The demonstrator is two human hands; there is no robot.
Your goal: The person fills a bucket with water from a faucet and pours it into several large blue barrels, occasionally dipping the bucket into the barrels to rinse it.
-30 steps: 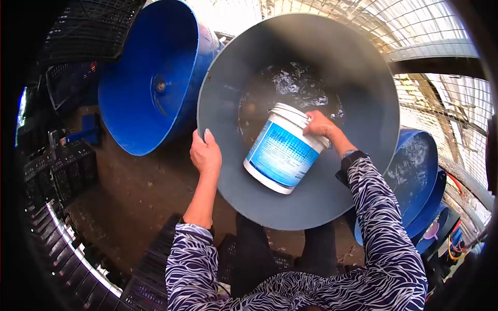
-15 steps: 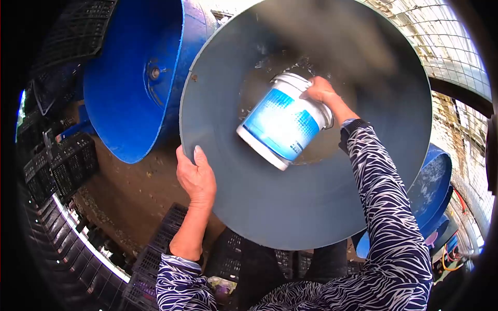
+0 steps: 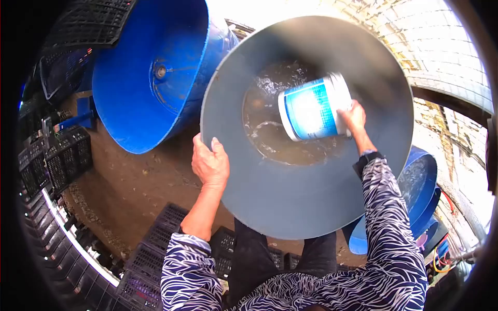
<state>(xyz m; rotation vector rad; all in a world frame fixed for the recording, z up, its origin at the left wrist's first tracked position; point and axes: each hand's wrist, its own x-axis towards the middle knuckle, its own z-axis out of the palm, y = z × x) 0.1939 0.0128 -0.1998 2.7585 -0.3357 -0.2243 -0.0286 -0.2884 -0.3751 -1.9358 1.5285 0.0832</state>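
A big round grey tub (image 3: 290,199) stands in front of me, with murky water (image 3: 282,150) at its bottom. My left hand (image 3: 210,165) clasps the tub's left rim, thumb on the inner side and fingers outside. Inside the tub, my right hand (image 3: 354,118) grips a white and blue plastic bucket (image 3: 311,111) near its mouth. The bucket lies tilted on its side over the water, mouth to the right and base to the left. Whether it holds any water is hidden.
A large blue tub (image 3: 135,98) lies tipped to the left, its inside facing me. Black plastic crates (image 3: 67,160) stand at far left, others (image 3: 163,228) near my legs. Another blue container (image 3: 417,179) is at right, beside wire mesh (image 3: 430,41). Brown ground (image 3: 140,181) shows at left.
The bucket has swung round to lie more level, its mouth now farther right. The grey tub appears smaller and lower in view, showing more water. Both hands keep their holds.
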